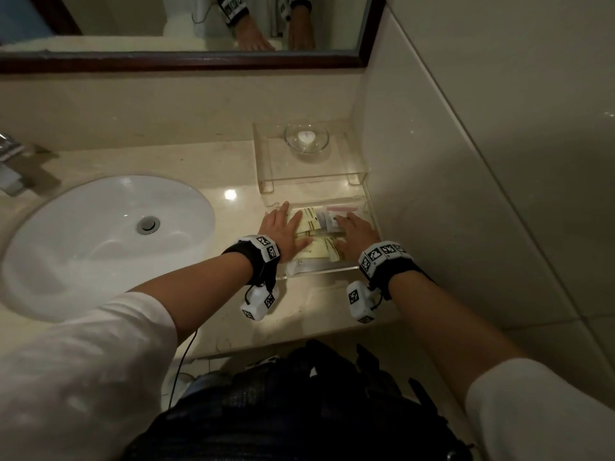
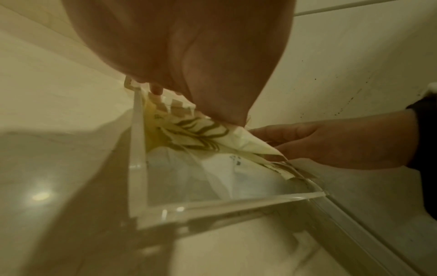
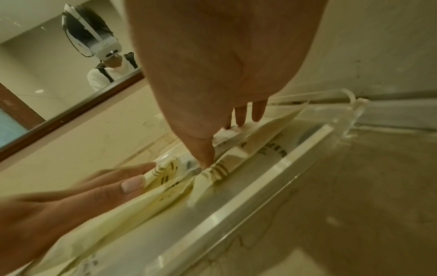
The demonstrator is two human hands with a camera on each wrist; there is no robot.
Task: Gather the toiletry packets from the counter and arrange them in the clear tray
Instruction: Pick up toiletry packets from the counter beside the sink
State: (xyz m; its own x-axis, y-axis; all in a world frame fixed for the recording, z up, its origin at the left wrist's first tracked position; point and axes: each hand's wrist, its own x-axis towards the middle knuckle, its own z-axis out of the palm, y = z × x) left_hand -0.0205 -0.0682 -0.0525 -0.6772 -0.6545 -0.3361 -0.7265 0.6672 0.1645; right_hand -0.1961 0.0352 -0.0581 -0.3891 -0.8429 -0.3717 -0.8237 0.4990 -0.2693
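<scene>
Head view: my left hand (image 1: 283,229) and right hand (image 1: 356,234) lie flat, fingers straight, pressing the toiletry packets (image 1: 314,224) down inside the clear tray (image 1: 319,272) on the table (image 1: 229,181). I should press evenly.

Left wrist view: tray wall (image 2: 137,149) stands close.

Right wrist view: front rim (image 3: 272,184) bounds movement; wall near.
</scene>
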